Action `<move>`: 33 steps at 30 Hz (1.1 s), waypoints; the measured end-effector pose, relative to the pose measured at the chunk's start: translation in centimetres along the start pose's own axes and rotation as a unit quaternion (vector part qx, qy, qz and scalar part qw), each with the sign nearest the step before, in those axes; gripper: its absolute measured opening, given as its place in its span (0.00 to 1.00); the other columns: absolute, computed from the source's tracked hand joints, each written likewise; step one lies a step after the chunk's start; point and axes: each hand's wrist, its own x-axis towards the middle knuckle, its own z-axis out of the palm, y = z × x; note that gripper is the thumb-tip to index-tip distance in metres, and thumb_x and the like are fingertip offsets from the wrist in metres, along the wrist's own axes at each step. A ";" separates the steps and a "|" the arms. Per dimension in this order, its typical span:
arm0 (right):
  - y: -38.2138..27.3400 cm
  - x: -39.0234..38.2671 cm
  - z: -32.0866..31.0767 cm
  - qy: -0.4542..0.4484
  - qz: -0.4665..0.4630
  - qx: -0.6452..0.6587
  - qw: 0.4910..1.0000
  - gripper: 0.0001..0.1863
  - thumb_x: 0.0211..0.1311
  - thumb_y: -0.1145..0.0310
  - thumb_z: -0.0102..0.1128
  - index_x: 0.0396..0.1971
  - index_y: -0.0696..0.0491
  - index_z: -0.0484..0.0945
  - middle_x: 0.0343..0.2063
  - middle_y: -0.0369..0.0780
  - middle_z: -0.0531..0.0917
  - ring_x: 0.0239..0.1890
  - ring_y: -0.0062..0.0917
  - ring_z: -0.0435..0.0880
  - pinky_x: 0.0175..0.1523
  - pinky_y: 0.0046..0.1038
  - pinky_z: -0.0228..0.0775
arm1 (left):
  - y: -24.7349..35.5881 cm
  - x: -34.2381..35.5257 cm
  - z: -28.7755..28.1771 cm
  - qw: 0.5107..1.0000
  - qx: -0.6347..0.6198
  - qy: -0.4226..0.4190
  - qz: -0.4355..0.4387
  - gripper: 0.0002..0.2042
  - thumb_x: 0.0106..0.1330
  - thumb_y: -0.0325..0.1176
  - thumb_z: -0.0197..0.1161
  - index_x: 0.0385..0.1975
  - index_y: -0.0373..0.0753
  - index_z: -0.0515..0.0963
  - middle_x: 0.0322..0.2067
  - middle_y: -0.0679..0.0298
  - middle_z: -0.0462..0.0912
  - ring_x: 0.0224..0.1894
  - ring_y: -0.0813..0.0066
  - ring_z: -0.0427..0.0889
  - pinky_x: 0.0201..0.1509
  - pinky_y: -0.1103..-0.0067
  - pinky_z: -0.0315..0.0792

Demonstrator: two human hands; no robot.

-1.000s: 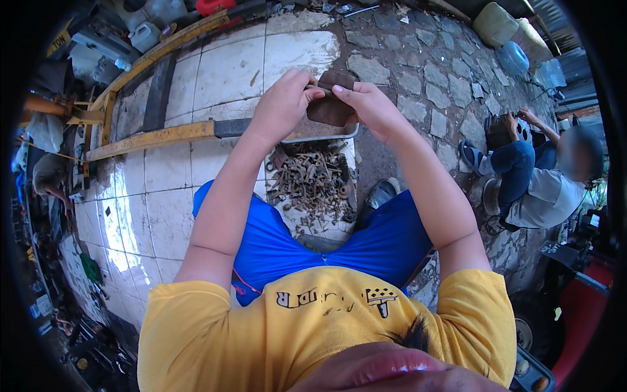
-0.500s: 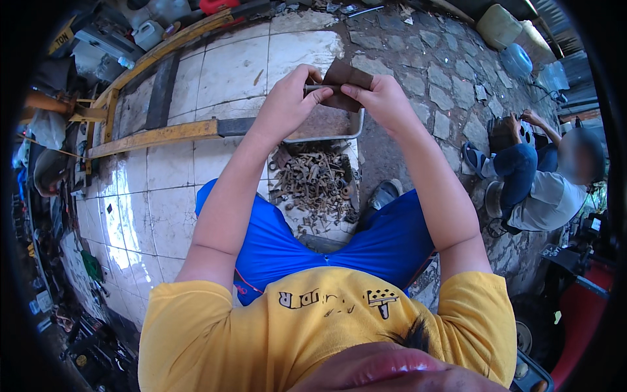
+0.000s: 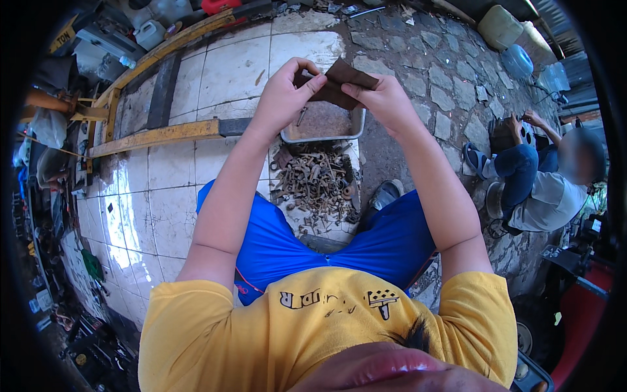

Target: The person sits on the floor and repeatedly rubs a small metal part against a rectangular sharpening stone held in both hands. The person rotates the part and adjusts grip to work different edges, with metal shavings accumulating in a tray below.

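Note:
A folded dark-brown sheet that looks like sandpaper is held up over a shallow tray. My right hand pinches its right side, thumb on top. My left hand is closed at its left end, thumb and fingertips together, with brown showing in the gap between them. A thin bolt-like piece shows just below my left hand; whether it lies in the tray or hangs from the fingers I cannot tell. Nearer to me, a heap of rusty bolts and small metal parts lies on the tiles.
A yellow and black metal frame stands on the white tiled floor at left. Rough stone paving stretches to the right, where another person sits working. Jugs stand at the far right, a red machine near right.
My left hand has shifted slightly up. The thin rod that lay between its fingers against the brown sheet no longer shows there; a bolt-like piece now shows below the hand.

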 end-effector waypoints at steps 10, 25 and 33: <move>0.6 -0.3 1.1 -0.015 -0.007 0.174 0.985 0.17 0.71 0.74 0.71 0.57 0.60 0.86 0.49 0.38 0.91 0.49 0.23 0.90 0.58 0.30 0.83 | -0.4 -0.1 0.9 0.967 -0.246 0.018 -0.057 0.14 0.77 0.42 0.71 0.53 0.41 0.83 0.40 0.74 0.81 0.39 0.86 0.76 0.50 0.84 0.74; 0.3 0.0 0.6 0.013 -0.004 0.152 0.988 0.16 0.71 0.72 0.71 0.55 0.62 0.86 0.49 0.40 0.91 0.50 0.24 0.90 0.59 0.29 0.82 | -1.0 0.4 0.8 0.985 -0.165 0.050 -0.011 0.11 0.80 0.39 0.66 0.51 0.39 0.82 0.36 0.73 0.80 0.36 0.85 0.75 0.43 0.84 0.72; 0.3 0.2 0.3 -0.027 0.055 0.157 0.986 0.20 0.73 0.67 0.71 0.58 0.63 0.83 0.48 0.42 0.90 0.47 0.25 0.91 0.57 0.31 0.85 | -1.3 0.4 1.0 0.988 -0.146 0.056 0.015 0.09 0.79 0.35 0.64 0.51 0.39 0.82 0.36 0.72 0.80 0.37 0.84 0.76 0.44 0.83 0.73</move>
